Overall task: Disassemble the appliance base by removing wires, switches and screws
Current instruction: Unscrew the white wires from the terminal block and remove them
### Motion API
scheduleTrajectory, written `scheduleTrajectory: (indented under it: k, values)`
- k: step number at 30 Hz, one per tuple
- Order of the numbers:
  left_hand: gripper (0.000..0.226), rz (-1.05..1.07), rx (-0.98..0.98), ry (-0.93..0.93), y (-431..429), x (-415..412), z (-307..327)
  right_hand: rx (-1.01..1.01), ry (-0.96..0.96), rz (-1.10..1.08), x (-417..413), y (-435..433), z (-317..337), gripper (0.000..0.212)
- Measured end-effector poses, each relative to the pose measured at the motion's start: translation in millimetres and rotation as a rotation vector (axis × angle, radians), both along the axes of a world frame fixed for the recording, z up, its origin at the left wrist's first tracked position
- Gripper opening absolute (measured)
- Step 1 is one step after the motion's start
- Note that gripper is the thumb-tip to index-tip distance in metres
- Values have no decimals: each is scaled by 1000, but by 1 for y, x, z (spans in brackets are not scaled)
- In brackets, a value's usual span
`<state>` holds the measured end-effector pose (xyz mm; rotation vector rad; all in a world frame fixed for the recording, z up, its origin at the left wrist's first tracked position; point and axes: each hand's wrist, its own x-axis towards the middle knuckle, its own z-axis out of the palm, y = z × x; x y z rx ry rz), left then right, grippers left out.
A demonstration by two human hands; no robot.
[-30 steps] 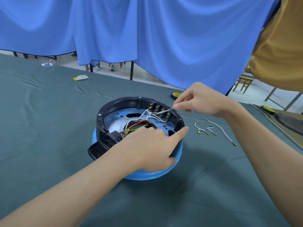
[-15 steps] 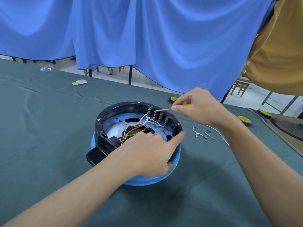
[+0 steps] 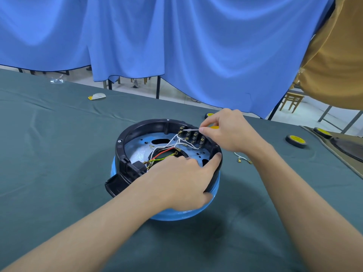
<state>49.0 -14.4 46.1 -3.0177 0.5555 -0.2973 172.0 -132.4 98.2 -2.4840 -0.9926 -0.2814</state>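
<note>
The appliance base sits on the tabletop under both hands. The left hand grips its near rim, fingers curled into the opening and one finger stretched along the black ring. Just beyond it, the right hand pinches a screwdriver, its tip at the terminal row on the far rim. White, red and yellow-green wires run between the hands. Loose wires lie just beside the right wrist.

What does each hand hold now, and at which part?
The right hand pinches the screwdriver where its shaft meets the yellow handle; the left hand grips the appliance base at its near rim.
</note>
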Motion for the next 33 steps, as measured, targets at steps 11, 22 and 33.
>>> scheduleTrajectory:
  k: [11, 22, 33]
  values:
    - [78, 4, 24, 5, -1, 0, 0, -191, -143, 17, 3, 17, 9, 22]
    - [76, -2, 12, -9, 0, 0, -3, -463, -10, 46, 13, 42, 58, 11]
    - [75, -12, 12, -42, 0, 0, -4, -164, 572, 18, 49, 20, 49, 13]
